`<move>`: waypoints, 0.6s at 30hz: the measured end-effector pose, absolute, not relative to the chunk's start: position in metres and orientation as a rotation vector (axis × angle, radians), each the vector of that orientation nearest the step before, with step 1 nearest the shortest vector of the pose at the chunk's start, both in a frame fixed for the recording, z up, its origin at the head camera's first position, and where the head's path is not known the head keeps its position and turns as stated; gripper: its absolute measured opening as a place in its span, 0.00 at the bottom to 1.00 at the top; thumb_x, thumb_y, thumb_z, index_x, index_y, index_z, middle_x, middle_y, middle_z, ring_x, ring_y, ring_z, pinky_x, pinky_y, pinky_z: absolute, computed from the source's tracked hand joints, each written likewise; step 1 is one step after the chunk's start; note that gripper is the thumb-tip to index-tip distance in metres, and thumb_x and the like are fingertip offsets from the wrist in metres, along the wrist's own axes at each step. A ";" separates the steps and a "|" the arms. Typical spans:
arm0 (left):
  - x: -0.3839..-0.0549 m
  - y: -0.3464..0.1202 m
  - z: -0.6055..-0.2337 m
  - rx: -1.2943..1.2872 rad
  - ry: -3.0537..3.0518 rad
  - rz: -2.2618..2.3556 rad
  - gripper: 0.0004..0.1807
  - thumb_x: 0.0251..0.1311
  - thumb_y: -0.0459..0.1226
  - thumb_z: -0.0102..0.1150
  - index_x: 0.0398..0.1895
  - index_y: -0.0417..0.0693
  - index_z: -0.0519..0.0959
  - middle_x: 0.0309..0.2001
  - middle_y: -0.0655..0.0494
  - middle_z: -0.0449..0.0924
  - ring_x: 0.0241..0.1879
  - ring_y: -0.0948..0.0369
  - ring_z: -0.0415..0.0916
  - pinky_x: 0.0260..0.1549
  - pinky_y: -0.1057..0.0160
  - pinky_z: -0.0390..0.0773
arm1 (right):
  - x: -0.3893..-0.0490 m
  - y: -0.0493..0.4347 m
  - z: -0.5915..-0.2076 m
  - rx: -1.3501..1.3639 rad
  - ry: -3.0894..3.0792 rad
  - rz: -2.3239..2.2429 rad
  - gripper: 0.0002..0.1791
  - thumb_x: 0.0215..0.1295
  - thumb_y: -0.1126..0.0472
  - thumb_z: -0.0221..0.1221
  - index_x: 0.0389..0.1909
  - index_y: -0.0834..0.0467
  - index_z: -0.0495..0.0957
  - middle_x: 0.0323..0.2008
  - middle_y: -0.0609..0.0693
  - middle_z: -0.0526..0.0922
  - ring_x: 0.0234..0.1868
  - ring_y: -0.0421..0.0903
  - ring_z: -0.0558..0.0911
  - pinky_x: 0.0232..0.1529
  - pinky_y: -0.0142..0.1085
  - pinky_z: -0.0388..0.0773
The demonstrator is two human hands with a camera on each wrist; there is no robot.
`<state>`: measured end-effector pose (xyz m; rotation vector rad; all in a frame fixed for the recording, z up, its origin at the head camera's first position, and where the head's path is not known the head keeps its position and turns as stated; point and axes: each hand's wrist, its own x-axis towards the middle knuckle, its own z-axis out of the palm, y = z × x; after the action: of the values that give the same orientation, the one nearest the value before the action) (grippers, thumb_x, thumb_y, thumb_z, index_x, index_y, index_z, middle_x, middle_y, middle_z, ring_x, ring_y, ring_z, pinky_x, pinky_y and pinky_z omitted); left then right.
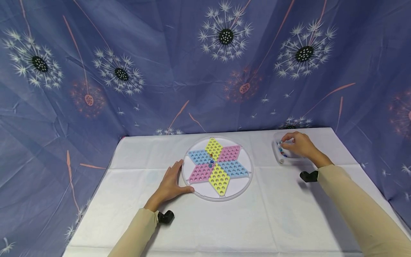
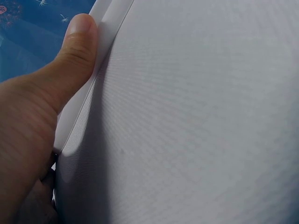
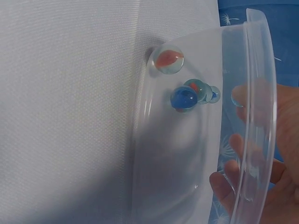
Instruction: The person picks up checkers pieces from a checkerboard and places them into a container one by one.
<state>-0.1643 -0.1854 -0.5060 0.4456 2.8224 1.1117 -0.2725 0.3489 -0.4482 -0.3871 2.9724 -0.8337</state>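
A round Chinese checkers board (image 1: 236,187) has a six-pointed star of yellow, pink and blue points. Three marbles (image 1: 212,161) sit near its middle. My left hand (image 1: 170,184) touches the board's left edge, thumb and fingers spread along the rim; in the left wrist view the thumb (image 2: 79,51) lies against the rim. At the back right, my right hand (image 1: 300,144) is over a clear plastic box (image 1: 277,157), thumb and forefinger pinching a glass marble (image 3: 237,98). Its other fingers show through the box wall. Several marbles, a blue one (image 3: 183,98) among them, lie in the box.
A white cloth (image 1: 224,225) covers the table. Behind it hangs a blue curtain (image 1: 179,64) with dandelion prints, close to the table's back edge. A black wrist device (image 1: 165,217) sits on the left wrist, another (image 1: 309,176) on the right.
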 end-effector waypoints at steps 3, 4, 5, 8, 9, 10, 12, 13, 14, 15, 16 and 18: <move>-0.164 -0.186 -0.507 0.446 2.828 1.103 0.69 0.42 0.54 0.84 0.82 0.38 0.51 0.80 0.39 0.53 0.80 0.43 0.44 0.80 0.46 0.41 | -0.273 0.349 -0.449 -0.382 2.971 -0.840 0.14 0.71 0.57 0.64 0.50 0.62 0.84 0.55 0.71 0.78 0.55 0.73 0.76 0.53 0.66 0.76; -0.164 -0.186 -0.507 0.440 2.825 1.097 0.69 0.42 0.55 0.84 0.82 0.39 0.51 0.80 0.40 0.52 0.81 0.44 0.44 0.80 0.47 0.40 | -0.273 0.349 -0.448 -0.382 2.969 -0.843 0.15 0.71 0.56 0.64 0.51 0.62 0.83 0.55 0.71 0.78 0.55 0.73 0.76 0.53 0.66 0.76; -0.164 -0.186 -0.507 0.434 2.821 1.091 0.69 0.42 0.55 0.84 0.82 0.40 0.50 0.80 0.41 0.52 0.81 0.45 0.43 0.80 0.48 0.40 | -0.273 0.349 -0.448 -0.383 2.968 -0.845 0.16 0.71 0.56 0.64 0.52 0.63 0.83 0.55 0.71 0.78 0.55 0.73 0.76 0.53 0.66 0.76; -0.164 -0.186 -0.506 0.422 2.808 1.085 0.70 0.42 0.55 0.83 0.83 0.41 0.49 0.81 0.42 0.50 0.81 0.47 0.42 0.81 0.50 0.38 | -0.273 0.349 -0.448 -0.385 2.965 -0.849 0.18 0.71 0.55 0.64 0.54 0.63 0.82 0.55 0.72 0.78 0.55 0.73 0.76 0.53 0.66 0.76; -0.164 -0.186 -0.506 0.421 2.806 1.087 0.70 0.42 0.55 0.83 0.83 0.41 0.49 0.81 0.42 0.50 0.81 0.47 0.41 0.81 0.50 0.37 | -0.273 0.349 -0.448 -0.386 2.964 -0.850 0.19 0.72 0.54 0.64 0.54 0.64 0.82 0.55 0.72 0.78 0.55 0.73 0.76 0.53 0.66 0.76; -0.164 -0.186 -0.506 0.418 2.803 1.085 0.70 0.43 0.56 0.83 0.83 0.42 0.49 0.81 0.43 0.50 0.81 0.48 0.41 0.81 0.51 0.37 | -0.273 0.350 -0.449 -0.384 2.962 -0.851 0.19 0.72 0.54 0.64 0.54 0.64 0.82 0.55 0.72 0.77 0.55 0.73 0.76 0.53 0.66 0.76; -0.164 -0.186 -0.506 0.427 2.810 1.096 0.70 0.42 0.55 0.83 0.82 0.40 0.50 0.81 0.41 0.50 0.81 0.46 0.42 0.80 0.49 0.38 | -0.273 0.351 -0.449 -0.379 2.960 -0.852 0.20 0.72 0.53 0.64 0.54 0.64 0.82 0.56 0.73 0.77 0.55 0.74 0.76 0.53 0.67 0.75; -0.164 -0.186 -0.506 0.436 2.816 1.104 0.69 0.42 0.55 0.83 0.82 0.39 0.50 0.81 0.41 0.51 0.81 0.45 0.42 0.80 0.47 0.39 | -0.273 0.351 -0.449 -0.376 2.959 -0.852 0.20 0.72 0.52 0.64 0.54 0.64 0.82 0.56 0.73 0.77 0.55 0.74 0.76 0.53 0.66 0.75; -0.164 -0.186 -0.506 0.442 2.821 1.109 0.69 0.42 0.55 0.83 0.82 0.39 0.51 0.80 0.40 0.51 0.81 0.44 0.43 0.80 0.46 0.40 | -0.273 0.351 -0.450 -0.373 2.958 -0.851 0.21 0.72 0.52 0.64 0.54 0.64 0.82 0.56 0.73 0.77 0.55 0.74 0.76 0.53 0.67 0.75; -0.164 -0.186 -0.506 0.448 2.827 1.113 0.69 0.42 0.55 0.84 0.82 0.38 0.51 0.80 0.40 0.52 0.80 0.44 0.44 0.80 0.46 0.41 | -0.273 0.351 -0.450 -0.369 2.958 -0.850 0.20 0.72 0.52 0.64 0.54 0.64 0.82 0.56 0.73 0.77 0.55 0.74 0.76 0.53 0.66 0.76; -0.164 -0.186 -0.506 0.456 2.833 1.119 0.69 0.42 0.55 0.84 0.81 0.38 0.52 0.80 0.39 0.53 0.80 0.43 0.44 0.80 0.44 0.41 | -0.273 0.351 -0.450 -0.366 2.959 -0.850 0.20 0.71 0.52 0.65 0.54 0.64 0.82 0.56 0.72 0.77 0.55 0.73 0.76 0.53 0.66 0.76; -0.164 -0.186 -0.507 0.465 2.840 1.124 0.69 0.42 0.54 0.84 0.81 0.37 0.52 0.79 0.38 0.53 0.80 0.42 0.45 0.80 0.43 0.42 | -0.273 0.352 -0.450 -0.366 2.962 -0.848 0.20 0.71 0.53 0.65 0.54 0.64 0.82 0.56 0.72 0.77 0.55 0.73 0.76 0.53 0.66 0.76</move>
<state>-0.1637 -0.1856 -0.5067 0.4648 2.8398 1.1235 -0.2726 0.3516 -0.4500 -0.3661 2.9623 -0.8484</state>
